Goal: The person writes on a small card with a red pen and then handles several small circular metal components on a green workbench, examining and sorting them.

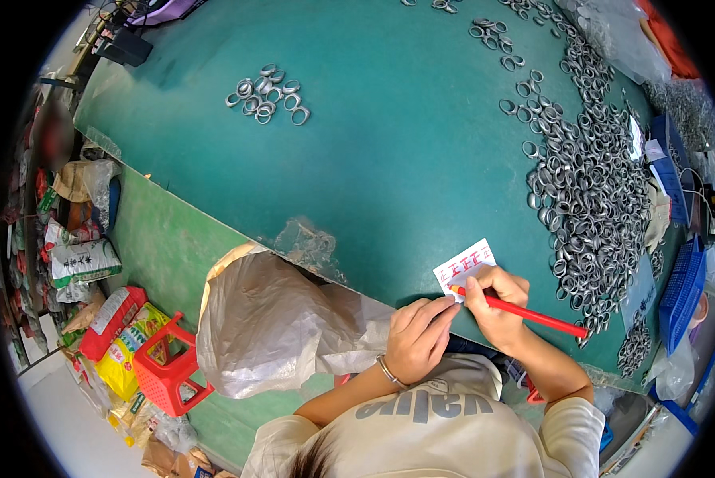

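My right hand (pixel 498 307) is closed around a long red pencil (pixel 537 317). The pencil's sharpened end touches a small white slip of paper (pixel 477 256) with red tally-like marks on it. The slip lies at the near edge of the green table. My left hand (pixel 417 334), with a bracelet on its wrist, pinches the slip's lower corner between its fingers. Its fingertips almost meet the pencil point. Part of the slip is hidden under both hands.
Grey metal rings form a large heap (pixel 593 191) on the right of the green table (pixel 389 135). Several more make a small pile (pixel 268 95) at the far left. A pale sack (pixel 270 327) hangs open at the near edge. A red stool (pixel 170 366) and blue basket (pixel 682 295) stand beside.
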`<state>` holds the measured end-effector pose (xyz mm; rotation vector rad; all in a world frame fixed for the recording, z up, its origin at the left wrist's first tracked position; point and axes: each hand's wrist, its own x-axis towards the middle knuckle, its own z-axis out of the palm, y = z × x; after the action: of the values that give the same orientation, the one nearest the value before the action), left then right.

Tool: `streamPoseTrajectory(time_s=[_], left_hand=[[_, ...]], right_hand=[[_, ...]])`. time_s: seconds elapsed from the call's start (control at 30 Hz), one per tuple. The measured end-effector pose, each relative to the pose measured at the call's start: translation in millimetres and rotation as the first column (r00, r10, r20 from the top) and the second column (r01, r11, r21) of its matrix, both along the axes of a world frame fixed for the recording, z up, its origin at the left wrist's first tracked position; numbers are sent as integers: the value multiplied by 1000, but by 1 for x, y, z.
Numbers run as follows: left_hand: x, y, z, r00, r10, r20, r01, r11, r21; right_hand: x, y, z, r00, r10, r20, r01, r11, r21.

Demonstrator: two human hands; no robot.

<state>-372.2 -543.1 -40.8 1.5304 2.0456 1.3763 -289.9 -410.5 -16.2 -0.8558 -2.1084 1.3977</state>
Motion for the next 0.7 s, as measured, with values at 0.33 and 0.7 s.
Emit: streamPoseTrajectory(time_s=[0.33,0.7], left_hand=[[0,1,0,1000,-1,6,1,1000,2],[-1,1,1,1000,1,16,-1,1000,2]], right_hand=[[-5,1,1,999,47,-4,-46,990,136],[-5,2,3,998,59,28,-62,989,137]])
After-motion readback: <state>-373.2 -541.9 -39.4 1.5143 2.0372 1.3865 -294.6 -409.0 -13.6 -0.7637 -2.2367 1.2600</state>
